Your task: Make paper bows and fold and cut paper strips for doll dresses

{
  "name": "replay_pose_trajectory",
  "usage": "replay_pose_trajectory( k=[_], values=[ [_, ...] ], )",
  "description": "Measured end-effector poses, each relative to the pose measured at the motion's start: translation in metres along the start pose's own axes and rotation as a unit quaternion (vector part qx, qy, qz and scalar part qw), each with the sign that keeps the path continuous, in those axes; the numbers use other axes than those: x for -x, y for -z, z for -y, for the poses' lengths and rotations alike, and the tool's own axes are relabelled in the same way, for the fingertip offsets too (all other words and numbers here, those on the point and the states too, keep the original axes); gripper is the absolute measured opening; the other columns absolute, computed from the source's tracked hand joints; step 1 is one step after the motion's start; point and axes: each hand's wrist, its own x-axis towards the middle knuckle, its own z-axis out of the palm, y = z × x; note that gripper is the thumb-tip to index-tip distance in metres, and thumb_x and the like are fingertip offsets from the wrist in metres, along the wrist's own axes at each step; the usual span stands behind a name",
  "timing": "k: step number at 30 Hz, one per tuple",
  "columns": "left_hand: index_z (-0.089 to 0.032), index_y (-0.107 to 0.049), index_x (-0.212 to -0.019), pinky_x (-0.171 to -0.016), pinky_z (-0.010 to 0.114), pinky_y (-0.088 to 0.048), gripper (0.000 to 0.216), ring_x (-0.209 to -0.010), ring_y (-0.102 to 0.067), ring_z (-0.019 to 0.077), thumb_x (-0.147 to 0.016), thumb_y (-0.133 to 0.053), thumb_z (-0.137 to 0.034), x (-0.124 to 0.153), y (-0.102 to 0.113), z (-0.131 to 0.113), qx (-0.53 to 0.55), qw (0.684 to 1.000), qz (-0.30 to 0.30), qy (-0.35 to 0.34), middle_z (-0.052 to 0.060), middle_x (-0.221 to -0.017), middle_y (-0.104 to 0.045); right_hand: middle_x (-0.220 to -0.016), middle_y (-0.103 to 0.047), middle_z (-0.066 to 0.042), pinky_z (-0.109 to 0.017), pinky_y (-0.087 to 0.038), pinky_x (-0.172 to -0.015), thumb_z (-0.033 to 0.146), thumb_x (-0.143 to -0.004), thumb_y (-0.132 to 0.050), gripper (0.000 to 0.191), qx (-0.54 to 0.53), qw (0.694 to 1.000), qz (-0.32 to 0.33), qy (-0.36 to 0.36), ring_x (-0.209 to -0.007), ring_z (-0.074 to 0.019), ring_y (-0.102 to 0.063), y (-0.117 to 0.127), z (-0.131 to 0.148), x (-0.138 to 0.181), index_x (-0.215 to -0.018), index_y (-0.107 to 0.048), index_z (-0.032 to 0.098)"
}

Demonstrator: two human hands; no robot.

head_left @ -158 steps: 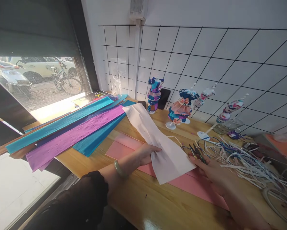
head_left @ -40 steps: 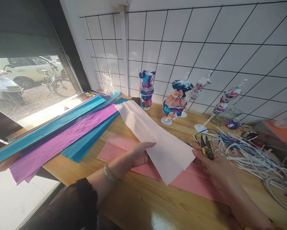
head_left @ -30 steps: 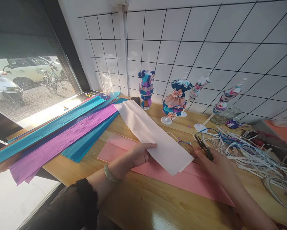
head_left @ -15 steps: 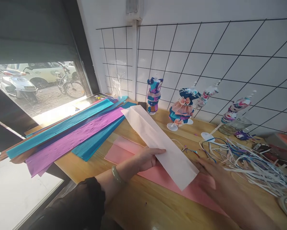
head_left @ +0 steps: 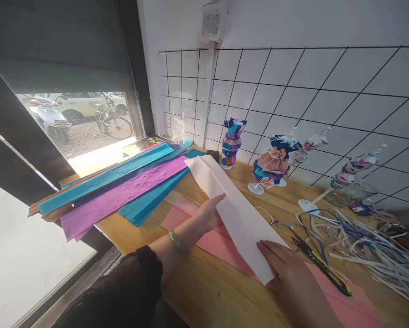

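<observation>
A long pale pink, nearly white strip of crepe paper (head_left: pixel 233 209) lies slanted across the wooden table (head_left: pixel 207 291), over a darker pink sheet (head_left: pixel 218 239). My left hand (head_left: pixel 207 214) grips the strip's left edge about halfway along, thumb on top. My right hand (head_left: pixel 281 264) rests flat on the strip's near end, fingers stretched out, holding nothing. A small pair of snips (head_left: pixel 318 259) lies on the table just right of that hand.
Folded teal and purple crepe paper (head_left: pixel 122 189) lies at the left, jutting past the table edge by the window. Three dressed paper dolls on stands (head_left: pixel 272 161) line the wire-grid wall. A tangle of white and blue strips (head_left: pixel 364 241) covers the right side.
My right hand has put the snips down on the table and moved left, flat onto the strip's near end. My left hand has kept its grip. The view swung right and up.
</observation>
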Motion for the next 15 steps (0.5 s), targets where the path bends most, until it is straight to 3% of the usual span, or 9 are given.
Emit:
replay_pose_trajectory(
  k=[3, 7, 15],
  values=[
    [-0.009, -0.060, -0.102, -0.083, 0.034, -0.050, 0.027, -0.080, -0.066, 0.0219, -0.081, -0.056, -0.027, -0.008, 0.008, -0.011, 0.054, 0.996, -0.052, -0.041, 0.011, -0.084, -0.069, -0.113, -0.067, -0.011, -0.040, -0.052, -0.085, 0.001, -0.065, -0.044, 0.052, 0.029, 0.999, 0.022, 0.007, -0.100, -0.0264, -0.062, 0.000, 0.008, -0.001, -0.109, -0.067, 0.014],
    [-0.008, -0.060, -0.101, -0.083, 0.035, -0.049, 0.028, -0.076, -0.066, 0.0215, -0.085, -0.048, -0.027, -0.017, 0.019, -0.023, 0.069, 0.995, -0.033, -0.068, 0.011, -0.082, -0.068, -0.113, -0.067, -0.010, -0.037, -0.053, -0.085, -0.002, -0.067, -0.041, 0.052, 0.042, 0.998, 0.031, 0.025, -0.100, -0.0246, -0.063, 0.001, 0.011, -0.002, -0.108, -0.068, 0.014],
    [-0.008, -0.058, -0.102, -0.080, 0.032, -0.050, 0.024, -0.071, -0.065, 0.0193, -0.086, -0.042, -0.015, -0.029, 0.028, -0.036, 0.066, 0.990, -0.067, -0.101, 0.009, -0.077, -0.067, -0.113, -0.067, -0.011, -0.038, -0.053, -0.086, -0.002, -0.071, -0.041, 0.048, 0.063, 0.997, 0.020, 0.030, -0.104, -0.0253, -0.061, -0.005, 0.013, 0.002, -0.107, -0.068, 0.014]
  ],
)
